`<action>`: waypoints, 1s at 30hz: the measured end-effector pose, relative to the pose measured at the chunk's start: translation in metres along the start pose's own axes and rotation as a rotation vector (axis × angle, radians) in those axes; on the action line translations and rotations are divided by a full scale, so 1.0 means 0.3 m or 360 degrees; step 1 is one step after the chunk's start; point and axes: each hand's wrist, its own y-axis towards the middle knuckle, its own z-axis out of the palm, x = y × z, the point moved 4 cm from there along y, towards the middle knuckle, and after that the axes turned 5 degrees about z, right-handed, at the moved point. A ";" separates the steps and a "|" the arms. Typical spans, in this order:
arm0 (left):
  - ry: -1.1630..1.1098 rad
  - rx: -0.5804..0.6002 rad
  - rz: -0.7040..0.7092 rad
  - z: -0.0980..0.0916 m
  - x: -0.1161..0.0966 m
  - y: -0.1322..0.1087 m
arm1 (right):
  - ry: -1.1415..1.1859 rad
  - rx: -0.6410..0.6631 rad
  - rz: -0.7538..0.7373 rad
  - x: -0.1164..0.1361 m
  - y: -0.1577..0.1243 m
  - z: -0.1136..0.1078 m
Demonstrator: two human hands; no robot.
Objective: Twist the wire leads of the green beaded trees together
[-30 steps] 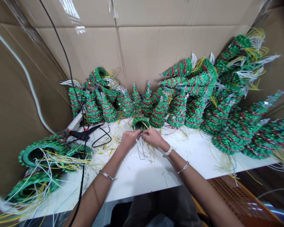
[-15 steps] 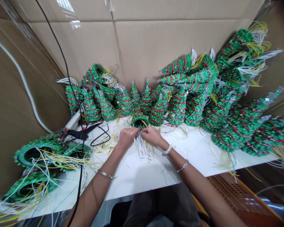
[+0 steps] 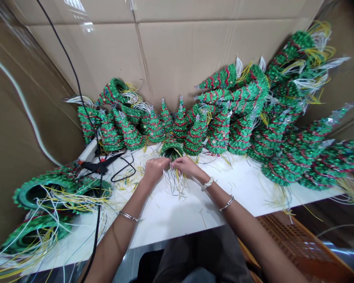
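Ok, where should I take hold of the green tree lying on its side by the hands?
Grip the green tree around its tapered body, coming from above, since its open base faces the person and loose wires spill from there.

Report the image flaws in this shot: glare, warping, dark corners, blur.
Head view: wide-angle warping bows the cardboard wall and the front edge of the white table; glare flares on the glossy packing tape at top; the top right corner falls dark; no strong motion blur shows.
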 end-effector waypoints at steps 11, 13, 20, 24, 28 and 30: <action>-0.0196 -0.0387 0.0013 -0.039 0.002 0.001 | -0.0995 -0.0205 -0.0120 0.074 -0.054 -0.004; -0.0336 -0.0390 0.0052 -0.029 -0.005 0.006 | -0.1105 -0.0196 -0.0170 0.081 -0.061 0.005; -0.0690 -0.0249 -0.0151 0.041 0.015 0.005 | -0.1166 -0.0171 -0.0177 0.089 -0.068 0.002; -0.0650 -0.0311 -0.0239 0.046 0.027 0.006 | -0.1146 -0.0244 -0.0156 0.096 -0.072 -0.008; -0.0442 -0.0304 -0.0224 0.023 0.018 0.010 | -0.1046 -0.0337 -0.0176 0.099 -0.079 -0.013; -0.0300 -0.0182 -0.0177 0.017 0.003 0.013 | -0.0991 -0.0373 -0.0175 0.099 -0.081 -0.014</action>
